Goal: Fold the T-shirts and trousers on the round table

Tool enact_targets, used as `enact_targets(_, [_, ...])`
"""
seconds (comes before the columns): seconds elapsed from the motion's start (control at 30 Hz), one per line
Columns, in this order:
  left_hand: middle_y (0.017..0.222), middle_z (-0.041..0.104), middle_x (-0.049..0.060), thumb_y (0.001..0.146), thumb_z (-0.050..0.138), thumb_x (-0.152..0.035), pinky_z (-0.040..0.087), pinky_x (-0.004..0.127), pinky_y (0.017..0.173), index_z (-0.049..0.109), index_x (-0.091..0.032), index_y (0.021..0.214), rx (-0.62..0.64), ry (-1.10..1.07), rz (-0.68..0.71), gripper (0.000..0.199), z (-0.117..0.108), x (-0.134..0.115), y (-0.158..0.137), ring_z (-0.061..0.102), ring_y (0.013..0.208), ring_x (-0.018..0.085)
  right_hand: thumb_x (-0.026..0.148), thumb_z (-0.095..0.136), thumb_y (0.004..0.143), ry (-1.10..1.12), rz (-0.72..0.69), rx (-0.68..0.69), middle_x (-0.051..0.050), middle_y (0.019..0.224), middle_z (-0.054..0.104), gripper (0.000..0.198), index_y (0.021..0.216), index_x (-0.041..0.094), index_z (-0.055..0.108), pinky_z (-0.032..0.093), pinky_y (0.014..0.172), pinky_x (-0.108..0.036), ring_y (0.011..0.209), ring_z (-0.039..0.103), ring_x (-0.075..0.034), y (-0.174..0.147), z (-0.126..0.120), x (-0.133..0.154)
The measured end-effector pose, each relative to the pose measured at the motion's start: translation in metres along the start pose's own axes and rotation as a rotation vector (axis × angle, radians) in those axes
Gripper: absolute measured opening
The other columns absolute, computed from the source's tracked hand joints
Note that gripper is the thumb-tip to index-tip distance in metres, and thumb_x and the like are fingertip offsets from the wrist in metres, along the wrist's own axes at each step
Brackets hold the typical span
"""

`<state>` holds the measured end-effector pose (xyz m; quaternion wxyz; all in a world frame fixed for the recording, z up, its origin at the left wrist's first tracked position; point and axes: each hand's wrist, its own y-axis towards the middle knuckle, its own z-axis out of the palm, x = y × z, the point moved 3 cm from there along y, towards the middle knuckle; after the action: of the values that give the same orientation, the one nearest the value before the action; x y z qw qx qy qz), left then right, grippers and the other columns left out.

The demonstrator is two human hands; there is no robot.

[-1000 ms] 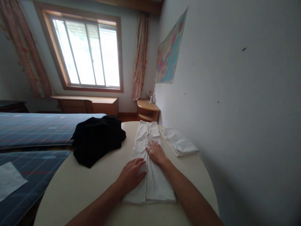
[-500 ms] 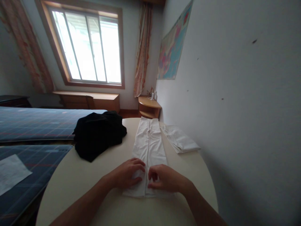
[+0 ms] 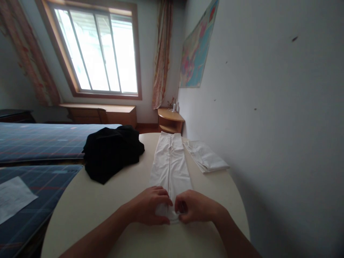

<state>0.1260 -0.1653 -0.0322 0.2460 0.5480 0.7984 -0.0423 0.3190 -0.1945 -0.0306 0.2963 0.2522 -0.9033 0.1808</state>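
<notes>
White trousers [image 3: 174, 168] lie lengthwise on the round table, their waist at the far end and the two legs side by side. At the near end, my left hand [image 3: 150, 206] curls over one leg, its thumb low by the hem and its fingers bent around the cloth. Close beside it, my right hand [image 3: 197, 207] is closed in a pinch on the other leg's end. Between the hands the hem is slightly bunched. Both palms hide part of the fabric.
A folded white garment [image 3: 205, 157] rests on the table [image 3: 102, 211] at right, and a crumpled black garment [image 3: 113, 152] at left. A wall [image 3: 282, 150] stands close on the right. Plaid mattresses [image 3: 53, 141] lie left, with a paper sheet [image 3: 14, 197] on one.
Both hands have shifted slightly to the right and nearer to me, around the hem. The near ends of the trouser legs now look gathered between them.
</notes>
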Motion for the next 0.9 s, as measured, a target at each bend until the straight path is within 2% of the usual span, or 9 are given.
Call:
enact_targets(0.2, [0.093, 0.069, 0.001, 0.073, 0.077, -0.047, 0.046, 0.03, 0.078, 0.066, -0.029, 0.11, -0.008, 0.097, -0.015, 0.043, 0.011, -0.007, 0.005, 0.063, 0.086, 0.02, 0.015, 0.064, 0.066, 0.14, -0.011, -0.016, 0.004, 0.07, 0.063, 0.024, 0.088, 0.017, 0.073, 0.041, 0.059, -0.018, 0.064, 0.055, -0.01, -0.003, -0.008, -0.004])
enact_targets(0.27, [0.091, 0.069, 0.0, 0.074, 0.076, -0.042, 0.046, 0.028, 0.075, 0.066, -0.029, 0.106, -0.022, 0.124, -0.02, 0.035, 0.014, -0.009, 0.007, 0.063, 0.083, 0.019, 0.015, 0.064, 0.066, 0.168, -0.019, -0.026, 0.004, 0.072, 0.064, 0.022, 0.087, 0.017, 0.071, 0.043, 0.061, -0.019, 0.065, 0.056, -0.01, -0.004, -0.011, -0.006])
enact_targets(0.33, [0.089, 0.07, -0.001, 0.079, 0.07, -0.032, 0.045, 0.026, 0.072, 0.067, -0.028, 0.098, -0.049, 0.14, -0.039, 0.02, 0.017, -0.01, 0.009, 0.063, 0.081, 0.017, 0.014, 0.063, 0.067, 0.172, -0.027, -0.038, 0.004, 0.073, 0.064, 0.02, 0.086, 0.017, 0.069, 0.043, 0.064, -0.019, 0.067, 0.056, -0.01, -0.005, -0.013, -0.005])
enact_targets(0.43, [0.085, 0.07, 0.0, 0.085, 0.061, -0.024, 0.044, 0.024, 0.069, 0.067, -0.024, 0.089, -0.139, 0.131, -0.098, 0.008, 0.018, -0.01, 0.011, 0.063, 0.077, 0.015, 0.017, 0.068, 0.066, 0.116, -0.011, -0.078, 0.003, 0.078, 0.063, 0.022, 0.088, 0.018, 0.065, 0.043, 0.065, -0.02, 0.071, 0.056, -0.011, -0.01, -0.014, -0.001])
enact_targets(0.53, [0.079, 0.068, 0.0, 0.086, 0.058, -0.024, 0.043, 0.023, 0.066, 0.065, -0.022, 0.084, -0.233, 0.109, -0.154, 0.007, 0.018, -0.009, 0.011, 0.061, 0.071, 0.014, 0.027, 0.078, 0.06, -0.018, 0.058, -0.149, 0.003, 0.083, 0.062, 0.036, 0.091, 0.02, 0.061, 0.039, 0.063, -0.021, 0.071, 0.053, -0.012, -0.019, -0.011, 0.004])
enact_targets(0.6, [0.078, 0.068, 0.0, 0.087, 0.058, -0.023, 0.043, 0.023, 0.065, 0.064, -0.022, 0.084, -0.255, 0.102, -0.156, 0.007, 0.018, -0.008, 0.011, 0.06, 0.07, 0.013, 0.024, 0.074, 0.063, -0.1, 0.086, -0.202, 0.003, 0.085, 0.062, 0.034, 0.094, 0.022, 0.059, 0.038, 0.063, -0.021, 0.071, 0.053, -0.013, -0.027, -0.008, 0.006])
enact_targets(0.67, [0.079, 0.067, 0.0, 0.087, 0.058, -0.024, 0.043, 0.023, 0.066, 0.064, -0.022, 0.084, -0.248, 0.102, -0.131, 0.007, 0.018, -0.008, 0.011, 0.06, 0.071, 0.013, 0.014, 0.063, 0.067, -0.159, 0.084, -0.246, 0.002, 0.088, 0.063, 0.03, 0.096, 0.022, 0.059, 0.038, 0.067, -0.022, 0.075, 0.055, -0.013, -0.035, -0.003, 0.006])
enact_targets(0.73, [0.08, 0.068, 0.0, 0.087, 0.059, -0.026, 0.043, 0.023, 0.067, 0.065, -0.022, 0.085, -0.228, 0.109, -0.099, 0.007, 0.019, -0.008, 0.011, 0.061, 0.073, 0.013, 0.006, 0.052, 0.066, -0.194, 0.08, -0.273, 0.0, 0.093, 0.063, 0.036, 0.097, 0.023, 0.06, 0.04, 0.072, -0.023, 0.079, 0.058, -0.014, -0.043, 0.002, 0.003])
enact_targets(0.9, [0.089, 0.068, -0.001, 0.086, 0.062, -0.026, 0.044, 0.023, 0.07, 0.066, -0.026, 0.094, -0.094, 0.13, 0.017, 0.009, 0.022, -0.011, 0.011, 0.062, 0.082, 0.015, 0.001, 0.044, 0.067, -0.21, 0.093, -0.356, -0.003, 0.103, 0.062, 0.041, 0.096, 0.023, 0.064, 0.044, 0.082, -0.025, 0.088, 0.062, -0.015, -0.057, 0.01, -0.009])
